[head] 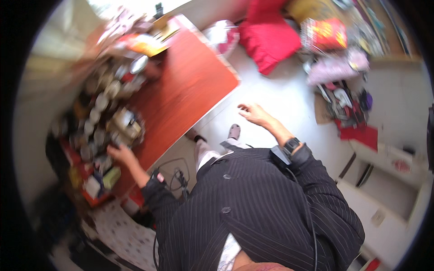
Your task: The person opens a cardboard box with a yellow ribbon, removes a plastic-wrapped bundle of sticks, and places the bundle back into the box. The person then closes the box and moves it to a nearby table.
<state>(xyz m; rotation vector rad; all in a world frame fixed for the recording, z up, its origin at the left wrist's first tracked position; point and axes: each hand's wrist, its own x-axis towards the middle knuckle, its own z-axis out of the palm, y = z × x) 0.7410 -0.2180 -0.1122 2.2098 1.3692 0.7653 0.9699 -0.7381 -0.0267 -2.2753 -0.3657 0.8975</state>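
Observation:
My left hand reaches over the left part of a red-brown tabletop, among small jars and bottles. Beside its fingertips stands a clear container filled with small boxes and packets. Blur hides whether the fingers touch or hold anything there. My right hand hangs in the air over the pale floor, beyond the table's edge. Its fingers are slightly bent and apart, with nothing in them. A dark watch sits on the right wrist.
Red fabric and a red-and-yellow package lie at the back right. Below the package are a pink bag and assorted small items. A white cabinet stands at right. Black cables hang beside the table's near edge.

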